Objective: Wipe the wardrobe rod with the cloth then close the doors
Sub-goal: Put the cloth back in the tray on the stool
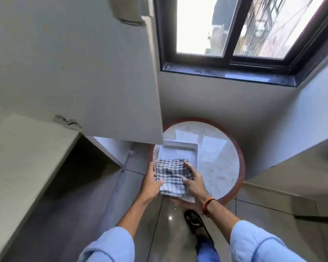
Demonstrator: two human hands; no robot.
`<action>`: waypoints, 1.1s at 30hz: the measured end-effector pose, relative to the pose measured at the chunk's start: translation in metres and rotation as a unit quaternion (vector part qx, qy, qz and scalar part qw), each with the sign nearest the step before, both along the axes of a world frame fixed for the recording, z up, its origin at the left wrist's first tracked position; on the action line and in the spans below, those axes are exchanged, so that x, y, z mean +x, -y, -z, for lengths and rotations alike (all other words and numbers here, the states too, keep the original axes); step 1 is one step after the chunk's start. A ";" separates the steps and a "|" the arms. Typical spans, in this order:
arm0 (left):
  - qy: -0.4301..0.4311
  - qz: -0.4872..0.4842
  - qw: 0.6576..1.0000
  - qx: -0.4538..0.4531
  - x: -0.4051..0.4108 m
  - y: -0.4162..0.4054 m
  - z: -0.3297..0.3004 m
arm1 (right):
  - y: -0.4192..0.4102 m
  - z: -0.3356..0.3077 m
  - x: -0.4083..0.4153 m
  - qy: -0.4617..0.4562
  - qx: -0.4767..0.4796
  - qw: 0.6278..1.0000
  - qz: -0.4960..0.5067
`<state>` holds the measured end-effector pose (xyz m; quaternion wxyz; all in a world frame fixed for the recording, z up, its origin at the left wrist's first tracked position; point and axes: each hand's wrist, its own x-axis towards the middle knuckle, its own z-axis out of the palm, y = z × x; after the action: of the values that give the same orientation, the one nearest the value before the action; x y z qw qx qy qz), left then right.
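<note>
A folded checked cloth (171, 176), dark blue and white, lies across the near edge of a white tray (178, 150). My left hand (151, 181) grips the cloth's left edge. My right hand (193, 179) rests on its right side, fingers spread over the fabric. An open wardrobe door (74, 63), pale grey, swings out at the upper left and overhangs the tray's far left corner. The wardrobe's dark inside (80, 167) shows at the lower left. The rod is not in view.
The tray sits on a round marble-topped table (222, 159) with a red-brown rim, below a dark-framed window (235, 35). A pale counter (292, 173) runs along the right. My sandalled foot (195, 222) stands on the glossy tiled floor.
</note>
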<state>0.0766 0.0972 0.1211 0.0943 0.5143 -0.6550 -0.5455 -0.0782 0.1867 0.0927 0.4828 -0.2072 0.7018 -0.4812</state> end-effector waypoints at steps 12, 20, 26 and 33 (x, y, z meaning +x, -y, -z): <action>0.215 0.055 0.974 0.044 -0.130 0.045 0.174 | 0.052 0.178 -0.095 0.058 0.131 0.981 -0.128; 0.234 0.076 0.969 0.009 -0.121 0.035 0.159 | 0.051 0.160 -0.096 0.075 0.188 0.972 -0.121; 0.277 0.093 0.950 -0.112 -0.107 0.031 0.069 | 0.067 0.074 -0.085 -0.038 0.135 0.963 -0.232; 0.331 -0.039 0.900 -0.279 -0.062 0.027 -0.069 | 0.104 -0.069 -0.078 -0.156 -0.079 0.954 -0.243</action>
<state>0.0145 0.0700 0.1899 0.0328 0.6431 -0.7532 -0.1340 -0.1562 0.0823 0.1621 0.4522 -0.4816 0.6561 -0.3650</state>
